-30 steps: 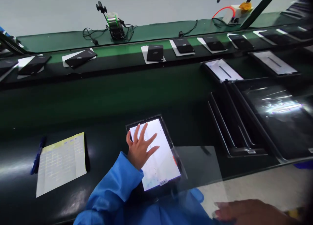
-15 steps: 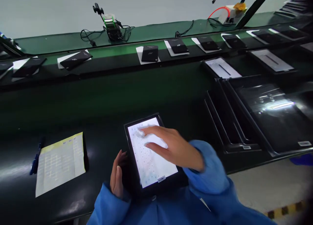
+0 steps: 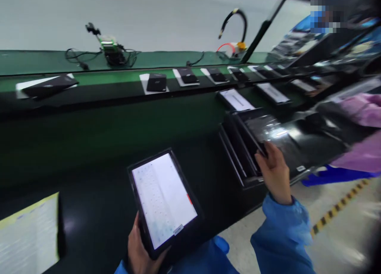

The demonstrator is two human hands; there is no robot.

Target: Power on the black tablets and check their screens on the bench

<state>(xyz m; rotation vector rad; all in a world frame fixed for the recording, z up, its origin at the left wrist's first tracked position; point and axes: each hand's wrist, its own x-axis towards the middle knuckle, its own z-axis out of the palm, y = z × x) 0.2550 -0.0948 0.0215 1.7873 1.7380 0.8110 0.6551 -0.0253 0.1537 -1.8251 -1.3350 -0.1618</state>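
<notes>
My left hand [image 3: 137, 250] grips the lower left edge of a black tablet [image 3: 163, 198] whose white screen is lit. The tablet is lifted a little off the dark work surface and tilted toward me. My right hand [image 3: 274, 171], in a blue sleeve, reaches to the right and rests its fingers on the near edge of a black tray [image 3: 262, 135] that holds a dark glossy tablet. Whether those fingers are closed on the edge is not clear.
A printed paper sheet [image 3: 28, 234] lies at the lower left. Behind runs a green conveyor [image 3: 119, 77] with black boxes [image 3: 156, 82] on white sheets. A scanner with cables [image 3: 111, 53] stands at the back. A person in pink [image 3: 361, 135] is at the right.
My right hand left the tablet screen and moved right to the black tray. My left hand now holds the tablet from below. The view swung to the right.
</notes>
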